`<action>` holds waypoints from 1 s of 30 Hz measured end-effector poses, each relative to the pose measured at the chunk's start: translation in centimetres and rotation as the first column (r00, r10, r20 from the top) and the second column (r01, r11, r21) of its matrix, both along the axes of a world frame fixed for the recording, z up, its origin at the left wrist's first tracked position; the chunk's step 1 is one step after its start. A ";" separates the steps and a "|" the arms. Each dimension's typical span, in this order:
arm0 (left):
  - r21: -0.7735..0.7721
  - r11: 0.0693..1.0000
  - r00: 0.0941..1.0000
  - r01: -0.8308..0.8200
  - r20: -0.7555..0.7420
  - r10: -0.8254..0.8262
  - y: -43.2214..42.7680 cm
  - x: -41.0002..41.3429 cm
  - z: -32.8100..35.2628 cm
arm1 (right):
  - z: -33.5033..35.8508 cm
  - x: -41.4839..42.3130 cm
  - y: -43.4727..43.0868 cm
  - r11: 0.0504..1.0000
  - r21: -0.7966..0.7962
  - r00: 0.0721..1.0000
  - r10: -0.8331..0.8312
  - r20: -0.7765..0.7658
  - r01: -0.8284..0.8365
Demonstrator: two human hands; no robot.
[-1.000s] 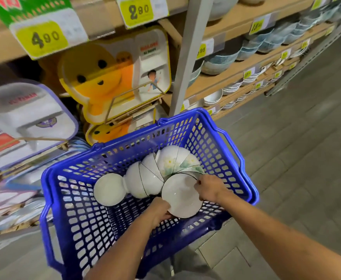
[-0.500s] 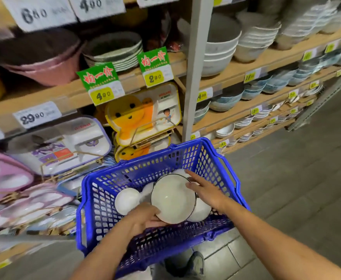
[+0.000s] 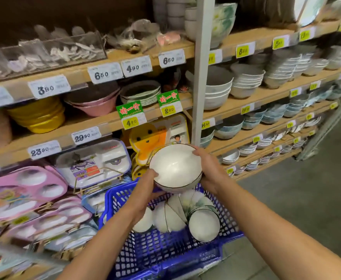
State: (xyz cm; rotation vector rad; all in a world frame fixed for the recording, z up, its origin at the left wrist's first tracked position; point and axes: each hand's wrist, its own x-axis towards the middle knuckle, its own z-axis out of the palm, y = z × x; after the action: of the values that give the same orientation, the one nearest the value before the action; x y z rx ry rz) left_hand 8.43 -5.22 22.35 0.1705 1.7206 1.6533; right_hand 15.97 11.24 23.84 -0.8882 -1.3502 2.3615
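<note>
Both hands hold a white bowl [image 3: 175, 165] in the air above the blue basket [image 3: 155, 253], clear of its rim. The left hand [image 3: 145, 190] curls under the near-left edge, thumb on the rim. The right hand [image 3: 210, 170] wraps its fingers over the far-right rim. More bowls [image 3: 204, 225] lie tipped in the basket. The shelves [image 3: 97, 126] stand close behind, and open floor [image 3: 306, 199] lies to the right.

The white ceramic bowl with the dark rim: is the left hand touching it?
Touching. The head view shows the left hand gripping the white bowl at its rim.
</note>
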 end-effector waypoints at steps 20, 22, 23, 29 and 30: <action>0.467 0.862 0.980 -0.196 0.109 0.164 3.3 7.1 12.2 | 11.2 8.8 -4.6 0.917 0.141 0.908 -0.328 -0.259 0.372; 0.465 0.870 0.987 -0.161 0.102 0.128 5.1 8.5 13.1 | 11.9 10.3 -3.3 0.878 0.178 0.882 -0.393 -0.259 0.443; 0.463 0.874 0.988 -0.147 0.105 0.110 6.0 9.3 13.5 | 12.3 11.1 -2.6 0.862 0.184 0.870 -0.420 -0.258 0.471; 0.468 0.883 0.995 -0.038 0.102 -0.011 13.2 14.6 15.7 | 14.6 17.2 4.1 0.819 0.186 0.833 -0.495 -0.248 0.542; 0.476 0.879 0.995 -0.030 0.099 -0.020 14.6 15.6 16.0 | 14.9 18.3 5.3 0.807 0.198 0.826 -0.510 -0.241 0.556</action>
State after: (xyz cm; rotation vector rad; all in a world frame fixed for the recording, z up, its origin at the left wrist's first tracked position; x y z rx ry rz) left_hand 24.04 9.41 38.34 0.3083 1.2096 2.0305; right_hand 34.30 16.57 38.74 -0.8228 -1.1163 1.7359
